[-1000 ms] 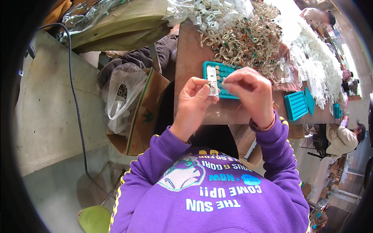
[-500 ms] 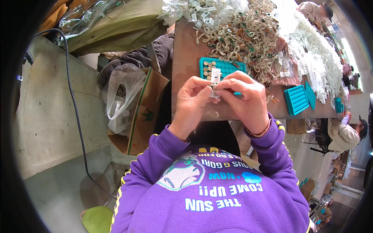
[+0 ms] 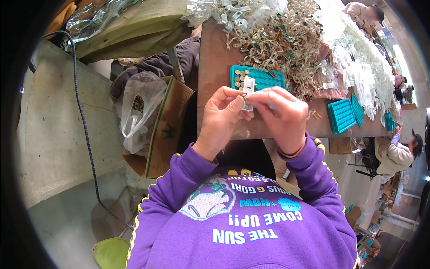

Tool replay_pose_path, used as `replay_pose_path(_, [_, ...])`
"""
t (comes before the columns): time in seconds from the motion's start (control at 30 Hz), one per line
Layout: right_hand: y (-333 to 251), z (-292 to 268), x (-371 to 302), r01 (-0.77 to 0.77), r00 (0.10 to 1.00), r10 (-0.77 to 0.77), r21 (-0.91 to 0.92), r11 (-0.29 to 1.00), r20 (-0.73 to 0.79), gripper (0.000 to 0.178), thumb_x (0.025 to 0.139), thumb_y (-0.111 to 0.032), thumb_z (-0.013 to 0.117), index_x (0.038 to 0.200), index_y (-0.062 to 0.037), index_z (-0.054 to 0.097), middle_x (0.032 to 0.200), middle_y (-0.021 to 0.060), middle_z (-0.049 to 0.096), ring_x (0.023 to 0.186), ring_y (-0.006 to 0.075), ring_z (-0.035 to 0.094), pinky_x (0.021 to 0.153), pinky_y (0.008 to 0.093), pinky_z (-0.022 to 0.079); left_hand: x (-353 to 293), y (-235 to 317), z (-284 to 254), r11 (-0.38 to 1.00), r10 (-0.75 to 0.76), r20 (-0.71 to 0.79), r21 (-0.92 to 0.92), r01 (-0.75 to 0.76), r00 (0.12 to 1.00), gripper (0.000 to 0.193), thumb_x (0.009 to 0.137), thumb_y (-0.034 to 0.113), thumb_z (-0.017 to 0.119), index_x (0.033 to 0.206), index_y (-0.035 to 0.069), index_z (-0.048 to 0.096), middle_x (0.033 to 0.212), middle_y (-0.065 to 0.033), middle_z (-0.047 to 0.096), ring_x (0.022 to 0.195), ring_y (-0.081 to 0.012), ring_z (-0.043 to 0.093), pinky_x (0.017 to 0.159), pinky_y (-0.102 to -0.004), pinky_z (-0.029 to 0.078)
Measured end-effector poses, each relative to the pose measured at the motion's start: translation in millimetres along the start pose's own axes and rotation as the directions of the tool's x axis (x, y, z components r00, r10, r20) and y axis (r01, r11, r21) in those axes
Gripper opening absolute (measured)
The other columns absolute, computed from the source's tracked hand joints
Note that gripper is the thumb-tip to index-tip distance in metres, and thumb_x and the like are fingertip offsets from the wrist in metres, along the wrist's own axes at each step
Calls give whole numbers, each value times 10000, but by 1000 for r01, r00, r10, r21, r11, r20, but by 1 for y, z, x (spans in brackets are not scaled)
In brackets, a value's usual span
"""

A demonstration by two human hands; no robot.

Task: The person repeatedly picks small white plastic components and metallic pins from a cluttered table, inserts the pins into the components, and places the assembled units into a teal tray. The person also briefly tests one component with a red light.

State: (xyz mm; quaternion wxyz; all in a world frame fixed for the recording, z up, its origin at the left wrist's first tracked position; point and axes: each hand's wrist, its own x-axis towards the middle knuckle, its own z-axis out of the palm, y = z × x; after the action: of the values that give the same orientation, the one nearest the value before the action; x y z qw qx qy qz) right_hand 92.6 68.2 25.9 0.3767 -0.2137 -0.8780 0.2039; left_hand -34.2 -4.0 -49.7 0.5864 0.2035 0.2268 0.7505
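Note:
A small white plastic case (image 3: 249, 84) stands up from between my fingertips, and a clear lower part (image 3: 247, 106) shows beneath it. My left hand (image 3: 222, 117) is closed, pinching the case between thumb and fingers. From the other side, my right hand (image 3: 283, 115) presses its closed fingertips together at the middle of the case; what they pinch is too small and hidden to tell. Just beyond the hands lies a teal tray (image 3: 270, 80) with rows of hollows, and several round tan pieces (image 3: 242, 72) sit at its left end.
Tangled cords (image 3: 280, 42) are heaped behind the tray, with white cases (image 3: 237, 18) in plastic at the far left. Two teal trays (image 3: 341, 115) rest at the table's right. A cardboard box (image 3: 159, 134) with a plastic bag stands left. Other people work at the right.
My right hand has turned, its fingertips moving up to the middle of the case. A teal bit visible beside its fingers earlier is out of sight. The left hand has barely moved.

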Motion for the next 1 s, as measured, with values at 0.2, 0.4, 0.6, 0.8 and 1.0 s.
replay_pose_path(0.2, [11, 9, -5, -60, 974, 76, 80, 995, -212, 249, 799, -18, 667, 1040, -71, 702, 946, 91, 703, 813, 267, 677, 704, 331, 532, 4, -2, -2, 991, 42, -70, -124, -51, 997, 167, 991, 147, 559, 1097, 19, 546, 974, -108, 658, 835, -177, 649, 779, -315, 547])
replay_pose_path(0.4, [50, 12, 0, -55, 997, 71, -338, 940, 33, 120, 789, -109, 716, 903, -77, 700, 813, 68, 628, 796, 290, 619, 704, 383, 511, 3, 0, -3, 985, 41, -47, -165, -49, 998, 160, 1000, 153, 543, 1089, 20, 538, 955, -99, 636, 876, -179, 625, 787, -318, 524])
replay_pose_path(0.6, [62, 17, -6, -7, 1000, 13, -290, 957, 18, 133, 753, -126, 750, 858, -71, 690, 800, 69, 624, 783, 262, 624, 690, 364, 511, 3, 0, -4, 988, 20, -28, -152, -24, 999, 155, 995, 153, 551, 1083, 25, 544, 955, -92, 633, 878, -177, 626, 781, -311, 525])
replay_pose_path(0.8, [31, 7, -2, -362, 929, 369, 208, 908, 9, 84, 777, -73, 754, 822, -29, 699, 737, 95, 666, 639, 168, 664, 581, 260, 511, 2, -1, -2, 994, 15, -49, -103, -20, 999, 152, 981, 144, 579, 1069, 23, 555, 962, -99, 650, 823, -172, 638, 764, -300, 532])
replay_pose_path(1.0, [3, 3, 1, -123, 988, 131, 91, 988, -86, 109, 742, -50, 775, 802, -30, 687, 724, 68, 671, 613, 159, 647, 562, 258, 511, 1, -1, 1, 996, 28, -11, -84, -29, 1000, 134, 964, 111, 601, 1052, 16, 566, 982, -99, 659, 800, -165, 639, 755, -294, 535])
